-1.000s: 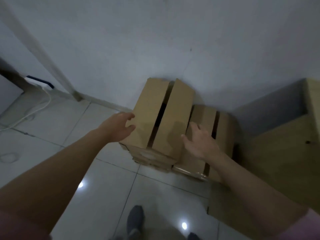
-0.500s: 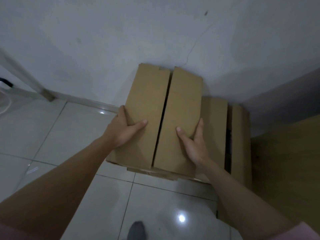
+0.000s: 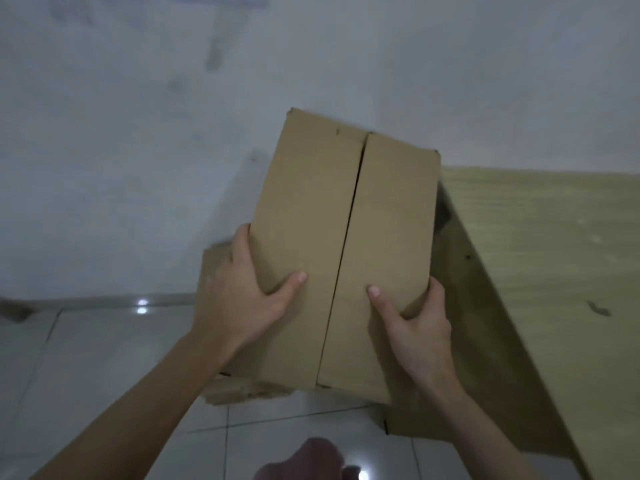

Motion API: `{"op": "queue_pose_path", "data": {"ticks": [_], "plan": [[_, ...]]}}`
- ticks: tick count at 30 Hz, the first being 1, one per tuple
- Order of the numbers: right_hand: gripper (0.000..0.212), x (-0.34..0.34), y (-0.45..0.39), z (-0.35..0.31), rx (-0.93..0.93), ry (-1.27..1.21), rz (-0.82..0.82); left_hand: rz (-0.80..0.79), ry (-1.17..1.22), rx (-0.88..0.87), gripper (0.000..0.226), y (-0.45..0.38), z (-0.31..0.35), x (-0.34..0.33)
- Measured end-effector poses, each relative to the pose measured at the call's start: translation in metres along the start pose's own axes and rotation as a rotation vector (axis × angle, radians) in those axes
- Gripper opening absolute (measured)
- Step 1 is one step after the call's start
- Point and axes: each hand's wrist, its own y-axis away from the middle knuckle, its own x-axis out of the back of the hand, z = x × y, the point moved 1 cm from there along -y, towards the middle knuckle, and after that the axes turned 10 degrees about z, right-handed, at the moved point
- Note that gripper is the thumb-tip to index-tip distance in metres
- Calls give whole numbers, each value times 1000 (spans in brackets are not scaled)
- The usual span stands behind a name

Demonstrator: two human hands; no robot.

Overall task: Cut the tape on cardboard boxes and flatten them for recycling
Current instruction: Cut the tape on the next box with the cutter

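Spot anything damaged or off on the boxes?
The held box, gripped by left hand and right hand, looks intact, flaps meeting at a narrow seam. The cardboard below it on the floor has a ragged, crumpled front edge.

Closed brown cardboard box (image 3: 346,237), tilted

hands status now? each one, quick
Left hand: grips the cardboard box at its left edge, thumb on top.
Right hand: grips the same box at its right edge, thumb on top.
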Motion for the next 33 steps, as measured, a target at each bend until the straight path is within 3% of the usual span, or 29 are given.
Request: {"op": "queue_pose_path", "data": {"ticks": [5,9,12,16,20,24,27,31,33], "plan": [[70,111,-30,-16,41,-2,197,-63,47,-200,86,5,109,-23],[78,206,-66,1,-3,-16,288,-161,-26,-293,93,18,197,-75],[79,275,-98,28,-41,9,319,-226,-7,-309,92,39,258,-126],[78,356,-139,71,-112,79,286,-328,64,-207,85,74,315,-199],[69,399,-177,110,-147,164,230,-352,111,-57,76,104,348,-258],[75,411,-221,134,-113,174,177,-257,84,63,74,112,359,-297],[65,416,-254,141,-127,57,78,-162,105,133,75,108,365,-314],[71,432,-284,159,-406,-310,-215,-91,81,202,79,100,367,-331],[57,435,-284,167,-527,-359,-398,-75,66,220,80,99,367,-337]]}}
